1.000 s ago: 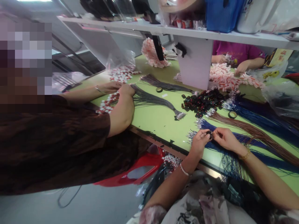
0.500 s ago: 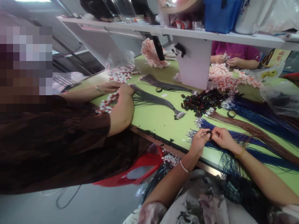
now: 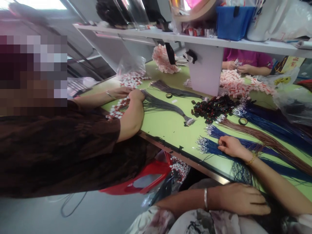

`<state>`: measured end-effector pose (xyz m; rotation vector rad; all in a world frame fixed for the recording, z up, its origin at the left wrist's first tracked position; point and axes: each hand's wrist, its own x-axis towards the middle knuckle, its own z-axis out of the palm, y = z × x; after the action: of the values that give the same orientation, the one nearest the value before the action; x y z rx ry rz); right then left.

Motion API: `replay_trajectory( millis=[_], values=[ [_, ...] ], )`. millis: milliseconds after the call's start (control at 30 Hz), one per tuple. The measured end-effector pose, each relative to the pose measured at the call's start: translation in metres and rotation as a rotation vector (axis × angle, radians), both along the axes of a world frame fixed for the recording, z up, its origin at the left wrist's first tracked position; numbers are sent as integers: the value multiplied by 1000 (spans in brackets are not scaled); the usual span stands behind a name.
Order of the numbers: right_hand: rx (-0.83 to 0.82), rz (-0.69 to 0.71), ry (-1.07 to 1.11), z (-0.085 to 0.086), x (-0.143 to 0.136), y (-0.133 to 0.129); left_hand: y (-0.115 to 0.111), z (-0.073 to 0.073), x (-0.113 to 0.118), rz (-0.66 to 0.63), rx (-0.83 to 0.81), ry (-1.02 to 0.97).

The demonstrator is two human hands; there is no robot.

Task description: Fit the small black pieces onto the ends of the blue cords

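My left hand (image 3: 243,199) lies palm down over my lap, fingers stretched out on dark items that it mostly covers. Above the blue wires (image 3: 212,146) at the table's front, my right hand (image 3: 230,146) is closed in a pinch; whatever is between its fingertips is too small to make out. Silvery tips of the blue bundles fan out to the left of it. Brown wires (image 3: 253,130) run behind my right hand, and a heap of black connectors (image 3: 215,107) lies farther back.
At the left, a person's hands (image 3: 135,94) are at grey wires (image 3: 165,105) beside red-and-white pieces. A black tape roll (image 3: 243,121) lies behind my right hand. The shelf (image 3: 156,35) crosses above the table, with a blue bin (image 3: 234,24). Another person's hands are behind.
My left hand has left my right hand and dropped down to my lap. My right hand stays over the blue wires. The view has shifted slightly.
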<state>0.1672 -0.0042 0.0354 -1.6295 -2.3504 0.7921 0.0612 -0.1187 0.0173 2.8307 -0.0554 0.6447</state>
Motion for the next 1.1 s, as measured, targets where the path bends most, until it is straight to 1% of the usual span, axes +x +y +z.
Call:
replay_trajectory(
  millis=[67, 100, 133, 167, 233, 267, 300, 333, 400, 467, 533, 700, 767, 833, 900, 967, 1033, 1100],
  values=[
    [59, -10, -47, -5, -3, -3, 10, -7, -2, -36, -59, -131],
    [71, -6, -60, -8, -4, -4, 22, -9, -7, 1, -118, -205],
    [76, 1, -72, -9, -4, -4, 39, -10, -13, 116, -184, -252],
    [83, 9, -82, -10, -4, -5, 59, -10, -21, 286, -258, -327],
    [116, 32, -97, -11, -5, -7, 108, -8, -40, 707, -385, -421],
    [142, 43, -107, -10, -6, -8, 134, -7, -49, 862, -412, -421],
    [174, 50, -120, -10, -7, -10, 158, -7, -57, 951, -415, -363],
    [208, 55, -135, -9, -7, -11, 180, -8, -64, 999, -402, -271],
    [247, 69, -165, -8, -8, -13, 212, -10, -74, 1017, -409, -86],
    [265, 68, -155, -7, -7, -15, 226, -14, -80, 1033, -444, -11],
    [259, 49, -99, -6, -4, -15, 228, -17, -85, 1069, -496, -37],
    [172, -11, 149, -8, -1, -11, 217, -19, -102, 1184, -598, -99],
    [136, -29, 254, -8, -4, -7, 214, -22, -108, 1201, -607, -173],
    [116, -40, 350, -5, -10, -2, 211, -24, -111, 1188, -654, -297],
    [100, -52, 442, 0, -18, 2, 206, -25, -113, 1153, -806, -441],
    [80, -65, 528, 6, -27, 7, 198, -21, -115, 1071, -1024, -592],
    [59, -81, 602, 12, -34, 9, 185, -14, -116, 955, -1226, -716],
    [38, -98, 652, 15, -38, 10, 169, -5, -116, 855, -1408, -782]
  ],
)
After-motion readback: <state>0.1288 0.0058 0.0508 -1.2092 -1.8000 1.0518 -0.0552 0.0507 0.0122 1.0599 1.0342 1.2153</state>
